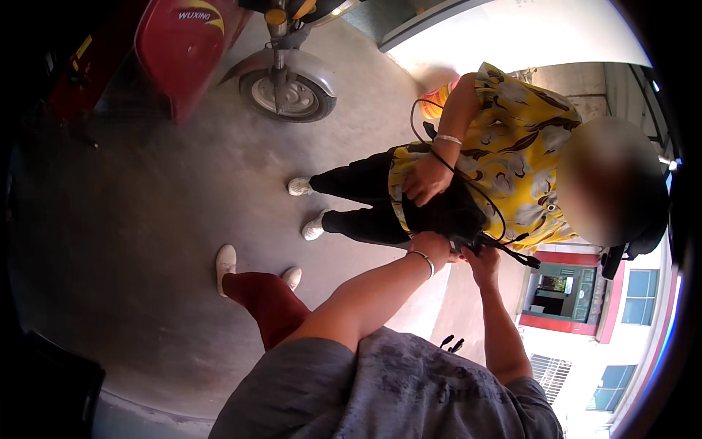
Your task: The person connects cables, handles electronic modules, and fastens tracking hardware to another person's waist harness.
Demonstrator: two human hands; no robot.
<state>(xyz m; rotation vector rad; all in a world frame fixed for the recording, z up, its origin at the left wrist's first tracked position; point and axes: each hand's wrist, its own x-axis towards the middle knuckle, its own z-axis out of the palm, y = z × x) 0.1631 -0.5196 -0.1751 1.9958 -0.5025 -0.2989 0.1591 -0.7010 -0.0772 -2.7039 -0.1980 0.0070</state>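
Both hands meet at 3 o'clock: left hand [433, 247] and right hand [482, 257] pinch a small black box with thin black cord [468, 244] at another person's yellow flowered shirt [512, 157]. It looks light, hard; the cord is floppy, so hold the box.

This is an outdoor yard or forecourt beside a street. A bare concrete floor [146, 219] fills the left of the frame, a red three-wheeled vehicle [183, 44] with a grey-fendered front wheel [287, 95] is parked at the upper left, and a red-and-white building front [585, 300] stands at the lower right.
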